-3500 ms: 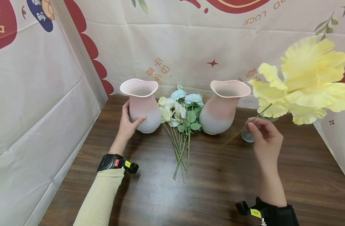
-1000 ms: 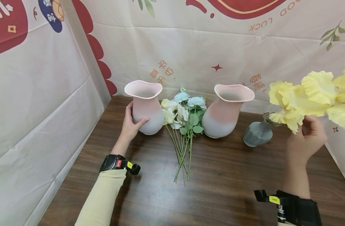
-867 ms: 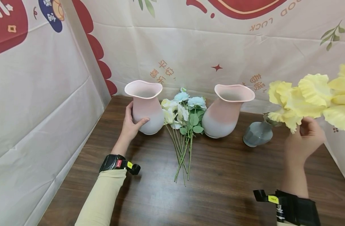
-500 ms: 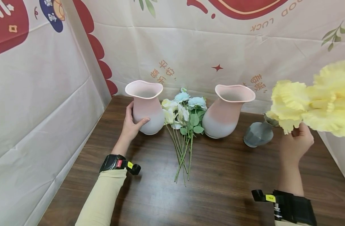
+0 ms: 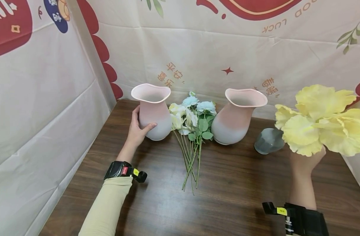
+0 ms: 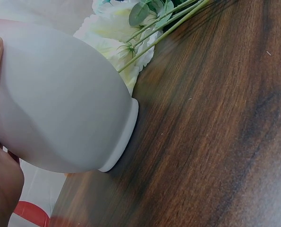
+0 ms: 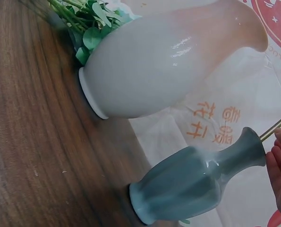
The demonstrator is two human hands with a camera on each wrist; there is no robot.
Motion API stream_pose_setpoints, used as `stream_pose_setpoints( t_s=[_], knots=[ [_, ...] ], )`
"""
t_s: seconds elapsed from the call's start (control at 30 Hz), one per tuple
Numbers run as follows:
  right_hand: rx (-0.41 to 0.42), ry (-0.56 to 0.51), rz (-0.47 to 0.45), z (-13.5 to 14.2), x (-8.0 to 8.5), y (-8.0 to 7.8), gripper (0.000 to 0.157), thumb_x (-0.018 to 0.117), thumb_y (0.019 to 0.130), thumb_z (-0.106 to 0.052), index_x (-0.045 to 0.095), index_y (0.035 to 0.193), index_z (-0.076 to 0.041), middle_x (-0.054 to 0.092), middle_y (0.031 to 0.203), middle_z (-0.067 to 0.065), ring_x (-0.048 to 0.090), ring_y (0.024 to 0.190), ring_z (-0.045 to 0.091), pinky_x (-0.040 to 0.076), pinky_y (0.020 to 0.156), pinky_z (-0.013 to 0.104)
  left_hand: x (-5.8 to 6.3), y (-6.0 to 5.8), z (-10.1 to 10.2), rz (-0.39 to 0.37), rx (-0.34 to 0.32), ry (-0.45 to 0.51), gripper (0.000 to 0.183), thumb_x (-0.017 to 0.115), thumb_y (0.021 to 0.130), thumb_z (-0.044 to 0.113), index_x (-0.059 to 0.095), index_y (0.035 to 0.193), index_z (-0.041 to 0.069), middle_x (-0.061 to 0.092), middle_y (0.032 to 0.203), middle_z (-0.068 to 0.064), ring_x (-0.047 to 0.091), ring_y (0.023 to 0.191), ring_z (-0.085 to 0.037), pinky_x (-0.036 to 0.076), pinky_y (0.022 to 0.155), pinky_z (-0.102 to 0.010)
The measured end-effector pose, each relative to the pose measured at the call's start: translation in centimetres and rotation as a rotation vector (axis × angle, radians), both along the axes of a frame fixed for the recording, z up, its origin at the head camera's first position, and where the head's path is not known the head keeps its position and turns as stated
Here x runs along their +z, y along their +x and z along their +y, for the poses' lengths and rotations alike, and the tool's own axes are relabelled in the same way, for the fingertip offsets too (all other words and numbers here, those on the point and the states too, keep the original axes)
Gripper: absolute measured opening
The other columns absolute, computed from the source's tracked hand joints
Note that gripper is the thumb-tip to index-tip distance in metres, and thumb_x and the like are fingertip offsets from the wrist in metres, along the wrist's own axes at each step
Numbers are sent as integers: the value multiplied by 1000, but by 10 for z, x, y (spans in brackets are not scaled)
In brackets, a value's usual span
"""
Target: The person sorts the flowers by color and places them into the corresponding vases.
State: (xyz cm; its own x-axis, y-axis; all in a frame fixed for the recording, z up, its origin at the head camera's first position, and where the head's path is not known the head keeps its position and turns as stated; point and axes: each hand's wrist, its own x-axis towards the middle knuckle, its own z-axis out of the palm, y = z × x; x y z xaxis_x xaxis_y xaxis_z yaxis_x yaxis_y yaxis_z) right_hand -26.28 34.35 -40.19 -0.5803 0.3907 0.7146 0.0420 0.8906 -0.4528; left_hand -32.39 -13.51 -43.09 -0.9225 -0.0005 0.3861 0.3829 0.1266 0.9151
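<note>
Here, left hand (image 5: pixel 135 132) curls round pink-and-white wavy-rimmed vase (image 5: pixel 157 120); right hand (image 5: pixel 305 162) pinches ruffled yellow flower (image 5: pixel 304 134) by thin stem (image 7: pixel 275 126), at mouth of glossy grey-green vase (image 7: pixel 185 177).

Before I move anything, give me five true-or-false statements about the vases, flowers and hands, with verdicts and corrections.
The left hand holds the left pink-and-white wavy-rimmed vase. True.
The right hand holds nothing. False: it holds the thin stem of the large ruffled yellow flower.
That stem reaches the mouth of the small blue-green faceted vase. True.
The blue-green vase lies on its side. False: it stands on its base.
The white and pale-blue flowers stand in the right pink-and-white wavy-rimmed vase. False: they lie on the brown wood-grain table, between the two pink-and-white vases.
</note>
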Motion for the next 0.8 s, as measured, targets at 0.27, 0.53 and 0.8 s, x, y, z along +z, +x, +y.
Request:
stream_pose_setpoints(
  t_s=[0.27,0.53,0.8],
  knots=[
    [-52,-71,-87,4,-8,9,34,56,96,-17,53,124,2,59,119,27,51,117,38,42,98,57,0,0,0,-1,-2,-2,81,69,80,-4,22,145,-2,31,148,-23,31,134,-31,22,113,-56],
    [200,-504,197,1,-24,12,58,75,78,-2,53,130,-16,59,119,-13,52,116,9,40,98,18,0,-1,0,-7,-6,-1,81,70,80,-5,22,145,-2,31,149,-22,31,134,-31,22,113,-57],
    [384,-777,280,-11,-36,14,34,70,78,10,64,111,3,72,86,-6,67,82,8,53,69,7,-1,-1,-1,0,-10,-2,81,69,80,-5,22,145,-2,31,149,-23,31,134,-32,22,113,-57]
  ],
)
